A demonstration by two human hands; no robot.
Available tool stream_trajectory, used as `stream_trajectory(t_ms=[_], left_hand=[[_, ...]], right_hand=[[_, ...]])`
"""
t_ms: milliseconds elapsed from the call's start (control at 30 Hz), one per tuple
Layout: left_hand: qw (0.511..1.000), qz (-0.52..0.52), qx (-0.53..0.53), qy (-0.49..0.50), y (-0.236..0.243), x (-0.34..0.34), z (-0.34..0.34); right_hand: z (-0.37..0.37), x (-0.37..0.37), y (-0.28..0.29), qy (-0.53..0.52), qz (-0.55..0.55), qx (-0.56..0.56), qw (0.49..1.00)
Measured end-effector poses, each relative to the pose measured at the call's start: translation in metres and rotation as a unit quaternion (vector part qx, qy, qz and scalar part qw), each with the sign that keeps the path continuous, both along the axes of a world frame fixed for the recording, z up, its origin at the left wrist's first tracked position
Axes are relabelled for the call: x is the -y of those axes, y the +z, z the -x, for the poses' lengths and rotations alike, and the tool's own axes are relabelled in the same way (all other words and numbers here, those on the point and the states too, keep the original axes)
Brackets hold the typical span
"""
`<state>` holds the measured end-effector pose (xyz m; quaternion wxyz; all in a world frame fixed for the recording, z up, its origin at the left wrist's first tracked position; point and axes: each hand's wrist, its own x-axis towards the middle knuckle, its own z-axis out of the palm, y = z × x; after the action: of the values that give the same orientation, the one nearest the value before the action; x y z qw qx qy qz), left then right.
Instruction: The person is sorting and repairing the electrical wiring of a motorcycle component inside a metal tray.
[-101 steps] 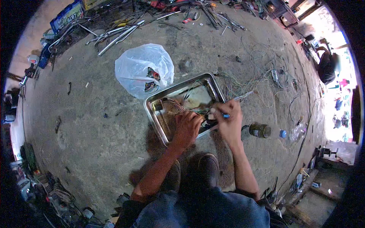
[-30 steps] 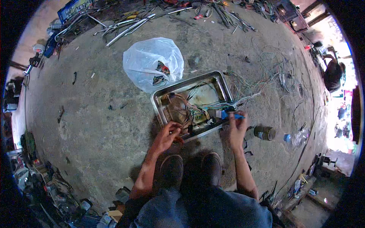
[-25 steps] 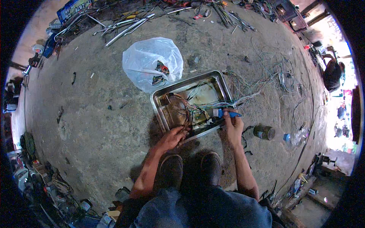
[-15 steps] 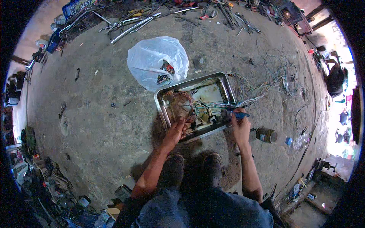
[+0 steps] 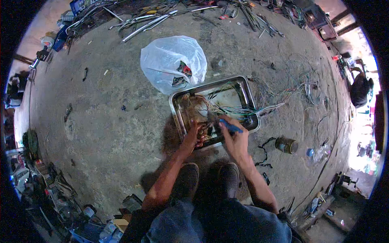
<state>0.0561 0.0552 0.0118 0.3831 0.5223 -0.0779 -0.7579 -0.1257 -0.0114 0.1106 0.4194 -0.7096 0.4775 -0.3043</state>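
A rectangular metal tray with dark residue inside sits on the floor before my feet. A wiring harness of many coloured wires lies in it and trails over its right rim. Inside the tray's near left part, my left hand is closed around part of the harness; its fingers partly hide the piece. My right hand grips a blue-handled brush above the tray, its dark head close to the left hand's fingers and the wires.
A white plastic bag with wires showing at its opening stands just beyond the tray. Loose wires spread to the right. A jar and a clear plastic bottle lie right of the tray. Metal tools line the far edge.
My right hand has moved left with the brush, from the tray's right rim to over its middle, near my left hand. The left hand stays on the harness. The view has shifted slightly.
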Motion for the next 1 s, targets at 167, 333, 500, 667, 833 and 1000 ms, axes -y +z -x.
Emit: stream_trajectory(t_ms=[167, 333, 500, 667, 833, 1000], left_hand=[[0.996, 0.053, 0.061, 0.034, 0.025, 0.005, 0.012], [0.995, 0.006, 0.095, 0.012, 0.013, 0.004, 0.009], [0.984, 0.061, 0.161, 0.036, 0.040, 0.004, 0.011], [0.980, 0.084, 0.173, 0.046, 0.034, 0.006, 0.017], [0.989, 0.085, 0.120, 0.016, 0.015, 0.003, 0.003], [0.988, 0.033, 0.148, 0.014, 0.017, 0.001, 0.005]], right_hand=[[0.010, -0.019, -0.021, 0.070, -0.065, -0.025, 0.995], [-0.003, -0.009, 0.011, -0.011, -0.003, 0.005, 1.000], [0.006, -0.018, -0.025, 0.047, -0.007, -0.007, 0.999], [-0.001, -0.033, -0.007, 0.010, 0.050, -0.016, 0.999], [0.004, -0.019, -0.022, -0.011, 0.005, -0.031, 0.999], [0.006, -0.050, -0.019, 0.056, 0.042, -0.016, 0.997]])
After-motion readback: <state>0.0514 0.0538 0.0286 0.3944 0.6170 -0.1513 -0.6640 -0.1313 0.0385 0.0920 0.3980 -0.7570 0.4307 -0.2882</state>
